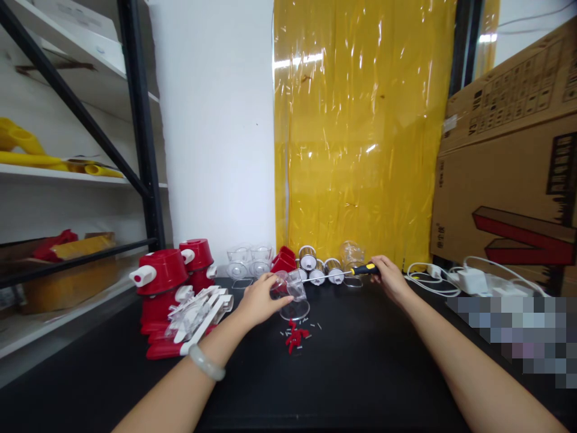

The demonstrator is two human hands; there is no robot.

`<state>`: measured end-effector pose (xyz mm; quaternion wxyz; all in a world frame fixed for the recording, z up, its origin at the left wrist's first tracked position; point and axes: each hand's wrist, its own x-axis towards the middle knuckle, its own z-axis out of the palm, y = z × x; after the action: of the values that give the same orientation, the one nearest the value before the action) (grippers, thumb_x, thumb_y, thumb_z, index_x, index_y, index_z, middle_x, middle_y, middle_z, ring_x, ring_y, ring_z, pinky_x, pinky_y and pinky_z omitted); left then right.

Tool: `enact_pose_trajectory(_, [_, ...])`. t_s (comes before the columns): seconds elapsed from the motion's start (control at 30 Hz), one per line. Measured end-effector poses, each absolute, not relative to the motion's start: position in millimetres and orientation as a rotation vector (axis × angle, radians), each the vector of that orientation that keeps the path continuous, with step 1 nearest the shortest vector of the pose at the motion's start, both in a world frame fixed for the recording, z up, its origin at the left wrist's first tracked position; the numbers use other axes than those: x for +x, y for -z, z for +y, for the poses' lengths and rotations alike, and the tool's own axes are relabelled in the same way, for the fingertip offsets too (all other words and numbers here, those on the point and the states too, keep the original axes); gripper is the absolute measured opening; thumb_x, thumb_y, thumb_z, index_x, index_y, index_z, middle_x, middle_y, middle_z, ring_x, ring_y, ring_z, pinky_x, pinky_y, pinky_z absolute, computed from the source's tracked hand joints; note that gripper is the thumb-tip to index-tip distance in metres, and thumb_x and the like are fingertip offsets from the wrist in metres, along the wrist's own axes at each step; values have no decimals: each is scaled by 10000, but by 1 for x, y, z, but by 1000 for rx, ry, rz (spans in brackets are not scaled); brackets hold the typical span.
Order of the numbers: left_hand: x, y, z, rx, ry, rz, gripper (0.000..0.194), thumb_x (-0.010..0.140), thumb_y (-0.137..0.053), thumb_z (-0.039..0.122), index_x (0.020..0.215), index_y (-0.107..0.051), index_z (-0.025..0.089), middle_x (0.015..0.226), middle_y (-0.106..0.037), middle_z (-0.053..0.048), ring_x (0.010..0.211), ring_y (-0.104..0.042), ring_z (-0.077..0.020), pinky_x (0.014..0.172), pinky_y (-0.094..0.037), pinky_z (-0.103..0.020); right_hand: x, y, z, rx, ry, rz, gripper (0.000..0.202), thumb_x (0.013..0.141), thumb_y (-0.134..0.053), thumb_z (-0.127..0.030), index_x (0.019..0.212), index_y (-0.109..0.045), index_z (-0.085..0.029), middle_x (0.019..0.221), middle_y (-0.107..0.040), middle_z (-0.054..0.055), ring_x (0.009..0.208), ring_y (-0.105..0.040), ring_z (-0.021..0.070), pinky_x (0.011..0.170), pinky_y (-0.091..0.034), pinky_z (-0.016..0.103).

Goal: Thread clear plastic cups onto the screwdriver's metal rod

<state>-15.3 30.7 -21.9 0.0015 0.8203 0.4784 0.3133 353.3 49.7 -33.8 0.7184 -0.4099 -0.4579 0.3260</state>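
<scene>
The left hand (262,300) was holding one clear part (296,288), and the right hand (389,278) was gripping one screwdriver (357,271)

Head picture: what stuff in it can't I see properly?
All in the head view:
- Screwdriver tip: too small and blurred to tell what it touches.
- Clear plastic piece: partly hidden by the left hand.
- Little metal bits: too small to tell their exact shape.
- Big cardboard box: its right end is cut off by the picture's edge.
</scene>
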Motion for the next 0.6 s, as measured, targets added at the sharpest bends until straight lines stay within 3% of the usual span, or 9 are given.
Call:
enact_pose_trajectory(0.17, [-16,22,30,2573,-991,1497,438,796,-676,554,1079,-626,223,1249,-605,-87,1150,-604,-294,975,-472,-414,351,29,42,-706,-921,-949,351,524,-782,-395,751,-566,-236,620,-566,-57,479,-499,101,473,-415,247])
enact_pose_trajectory(0.27, [-16,22,31,2572,-1007,1485,430,798,-675,555,1071,-629,226,1256,-602,-82,1161,-599,-292,985,-464,-412,352,30,44,-756,-895,-951,393,573,-767,-523,743,-559,-235,586,-562,-44,456,-492,113,451,-398,255])
enact_pose_trajectory(0.4, [-16,22,31,2573,-1011,1461,439,794,-673,563,1073,-636,227,1261,-599,-82,1164,-596,-300,980,-465,-421,355,35,50,-948,-771,-1030,482,672,-672,-702,693,-541,-238,379,-378,-71,344,-338,102,424,-372,277])
enact_pose_trajectory(0.5, [-16,23,32,2570,-1017,1459,445,791,-672,564,1077,-638,225,1261,-599,-83,1169,-594,-305,976,-468,-427,355,35,51,-980,-761,-1038,458,624,-751,-631,673,-519,-239,379,-354,-86,351,-315,89,431,-377,272])
enact_pose_trajectory(0.6, [-15,23,31,2563,-1016,1466,445,791,-671,562,1079,-636,226,1271,-596,-86,1167,-594,-304,979,-467,-423,353,33,47,-877,-824,-979,394,577,-791,-493,721,-529,-237,476,-441,-86,397,-373,79,460,-400,253])
